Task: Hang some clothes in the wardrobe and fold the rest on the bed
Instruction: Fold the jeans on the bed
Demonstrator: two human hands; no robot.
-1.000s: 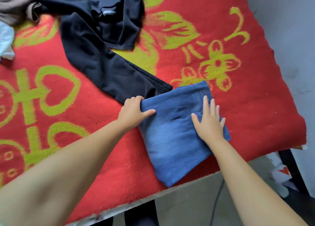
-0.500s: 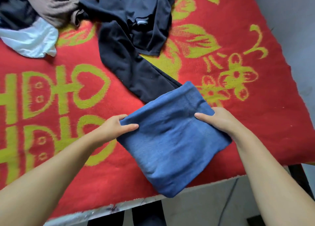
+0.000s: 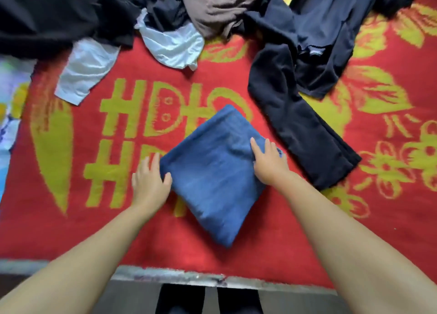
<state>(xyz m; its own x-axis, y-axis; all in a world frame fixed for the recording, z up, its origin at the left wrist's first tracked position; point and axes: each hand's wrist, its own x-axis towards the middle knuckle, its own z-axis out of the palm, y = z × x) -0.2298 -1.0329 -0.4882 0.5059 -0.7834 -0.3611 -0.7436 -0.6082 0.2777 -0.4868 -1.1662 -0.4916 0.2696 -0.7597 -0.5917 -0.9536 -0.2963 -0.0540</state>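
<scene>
The folded blue garment (image 3: 214, 171) lay square-on-a-corner on the red blanket (image 3: 71, 231), over the edge of the yellow lettering (image 3: 132, 143) and short of the bed's near edge. The left hand (image 3: 149, 181) cupped the garment's left corner, fingers loosely curled along the side and thumb on top, while the right hand (image 3: 268, 162) pressed on the right corner, fingers close together and bent into the cloth. The risk, as I judged it, was the stacked layers: a push from one side harder than the other could skew them and open the fold. Right of the garment, a black pair of trousers (image 3: 305, 134) lay just apart from it, and a drag that way could snag its leg. Beyond the garment, a white top (image 3: 170, 41), a brown top (image 3: 212, 8) and more dark clothes (image 3: 59, 13) waited unfolded, a heap ready to tangle.
</scene>
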